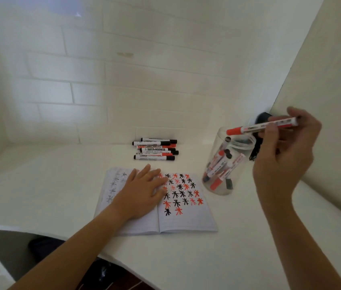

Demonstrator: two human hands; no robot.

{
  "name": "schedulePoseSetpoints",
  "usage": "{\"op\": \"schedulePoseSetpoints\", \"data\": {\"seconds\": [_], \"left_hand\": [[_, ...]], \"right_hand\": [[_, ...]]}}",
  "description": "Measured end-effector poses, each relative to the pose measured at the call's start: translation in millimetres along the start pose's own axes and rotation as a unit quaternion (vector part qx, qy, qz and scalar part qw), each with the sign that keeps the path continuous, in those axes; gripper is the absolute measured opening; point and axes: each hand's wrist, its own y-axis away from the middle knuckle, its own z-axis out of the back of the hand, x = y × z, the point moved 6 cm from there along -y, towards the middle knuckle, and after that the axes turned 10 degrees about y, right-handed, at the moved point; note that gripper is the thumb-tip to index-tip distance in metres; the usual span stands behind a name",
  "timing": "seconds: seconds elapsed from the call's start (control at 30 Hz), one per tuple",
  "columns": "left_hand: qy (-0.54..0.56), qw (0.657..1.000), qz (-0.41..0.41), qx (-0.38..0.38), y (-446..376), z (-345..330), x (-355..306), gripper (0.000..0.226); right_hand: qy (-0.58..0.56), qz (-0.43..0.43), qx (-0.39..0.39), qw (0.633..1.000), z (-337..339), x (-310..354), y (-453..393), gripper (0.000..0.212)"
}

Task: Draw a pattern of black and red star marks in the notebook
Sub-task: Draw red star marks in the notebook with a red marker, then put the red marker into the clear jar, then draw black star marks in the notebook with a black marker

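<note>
Red and black star marks point(181, 190) fill the right page of the open notebook point(186, 220), which lies on the white bench point(61, 185). The left hand point(142, 190) rests flat across its fold, fingers spread. The right hand point(284, 151) pinches a red marker point(261, 127) level above the clear jar point(226, 164) of markers. More markers point(155, 149) lie behind the notebook.

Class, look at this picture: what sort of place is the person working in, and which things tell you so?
Probably a plain white desk in a corner of a room: a white table against a white brick wall, holding an open notebook and a clear jar of markers.
</note>
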Motion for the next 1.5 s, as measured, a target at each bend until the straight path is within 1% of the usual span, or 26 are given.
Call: {"op": "schedulePoseSetpoints", "data": {"seconds": [0.07, 0.1, 0.13, 0.17, 0.23, 0.27, 0.3, 0.4, 0.5, 0.57, 0.6, 0.63, 0.67, 0.7, 0.73, 0.8, 0.87, 0.97, 1.07, 1.1, 1.17, 1.23, 1.33, 1.37, 1.43, 1.5], "left_hand": [[-0.001, 1.000, -0.002, -0.005, 0, 0, 0, 0.050], [-0.001, 1.000, -0.002, -0.006, 0, 0, 0, 0.050], [0.001, 1.000, -0.001, -0.009, 0, 1, 1, 0.050], [0.004, 1.000, -0.001, -0.012, -1, 1, 1, 0.050], [0.010, 1.000, -0.003, -0.018, 0, 2, 0, 0.050], [0.012, 1.000, -0.004, -0.020, 0, 2, 0, 0.050], [0.013, 1.000, -0.004, -0.020, 0, 2, 0, 0.049], [0.023, 1.000, -0.004, -0.021, 0, 2, 1, 0.052], [0.030, 0.999, -0.006, -0.018, 0, 1, 1, 0.062], [0.034, 0.999, -0.007, -0.019, -1, 1, 2, 0.058], [0.035, 0.999, -0.007, -0.021, -1, 1, 3, 0.057], [0.036, 0.999, -0.006, -0.022, -1, 1, 3, 0.056], [0.036, 0.999, -0.007, -0.023, -1, 1, 3, 0.055], [0.034, 0.999, -0.007, -0.024, -2, 0, 3, 0.055], [0.032, 0.999, -0.008, -0.025, -2, 0, 3, 0.059], [0.029, 0.999, -0.009, -0.028, -2, 0, 2, 0.070], [0.030, 0.999, -0.010, -0.029, -3, 0, 2, 0.075], [0.033, 0.999, -0.012, -0.030, -3, -1, 2, 0.073], [0.040, 0.999, -0.010, -0.034, -3, -2, 4, 0.057], [0.041, 0.998, -0.011, -0.036, -4, -2, 5, 0.055], [0.042, 0.998, -0.014, -0.039, -5, -2, 5, 0.062], [0.044, 0.998, -0.017, -0.041, -5, -1, 5, 0.067], [0.043, 0.998, -0.021, -0.047, -5, -1, 4, 0.053], [0.043, 0.998, -0.021, -0.048, -5, 0, 4, 0.050], [0.041, 0.998, -0.022, -0.048, -4, 0, 2, 0.049], [0.046, 0.998, -0.023, -0.048, -3, 2, 1, 0.049]], "right_hand": [[0.058, 0.016, -0.017, 0.998, 1, -9, -22, 0.029], [0.091, 0.014, -0.003, 0.996, -2, -18, -29, 0.028], [0.129, 0.007, 0.034, 0.991, -10, -28, -34, 0.028], [0.170, -0.002, 0.090, 0.981, -21, -39, -35, 0.026], [0.243, -0.004, 0.207, 0.948, -44, -63, -26, 0.022], [0.267, 0.009, 0.238, 0.934, -50, -70, -20, 0.022], [0.282, 0.024, 0.246, 0.927, -53, -75, -16, 0.022], [0.291, 0.067, 0.204, 0.932, -53, -71, -9, 0.023], [0.317, 0.141, 0.119, 0.930, -54, -46, 0, 0.021], [0.300, 0.196, 0.071, 0.931, -58, -22, 8, 0.018], [0.276, 0.225, 0.065, 0.932, -64, -9, 14, 0.017], [0.242, 0.248, 0.080, 0.935, -74, 1, 20, 0.016], [0.207, 0.257, 0.122, 0.936, -88, 7, 28, 0.016], [0.181, 0.249, 0.188, 0.933, -107, 8, 37, 0.016], [0.173, 0.229, 0.265, 0.920, -130, 4, 48, 0.015], [0.198, 0.185, 0.394, 0.878, -178, -19, 73, 0.015], [0.222, 0.159, 0.463, 0.843, -215, -46, 96, 0.015], [0.244, 0.126, 0.504, 0.819, -243, -78, 118, 0.021], [0.244, 0.108, 0.499, 0.824, -252, -94, 127, 0.023], [0.246, 0.112, 0.495, 0.826, -253, -96, 128, 0.020], [0.253, 0.134, 0.490, 0.823, -255, -98, 128, 0.014], [0.262, 0.154, 0.499, 0.812, -254, -100, 128, 0.016], [0.293, 0.171, 0.524, 0.781, -247, -100, 124, 0.022], [0.289, 0.167, 0.519, 0.787, -242, -98, 121, 0.021], [0.258, 0.126, 0.482, 0.828, -225, -89, 112, 0.016], [0.202, 0.035, 0.437, 0.876, -201, -82, 106, 0.009]]}}
